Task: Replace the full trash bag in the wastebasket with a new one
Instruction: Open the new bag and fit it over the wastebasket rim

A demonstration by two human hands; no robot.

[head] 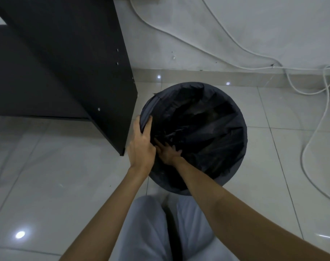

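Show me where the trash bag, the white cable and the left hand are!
trash bag (213, 127): head view, on the crumpled black lining inside the wastebasket.
white cable (309, 146): head view, on its curve over the floor tiles.
left hand (141, 146): head view, on its back.

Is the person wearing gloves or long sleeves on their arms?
No. The left hand and the right hand are both bare, with no gloves, rings or watch showing. Both forearms are bare too, no sleeve reaching into view. Below them, the person's light grey trousers show.
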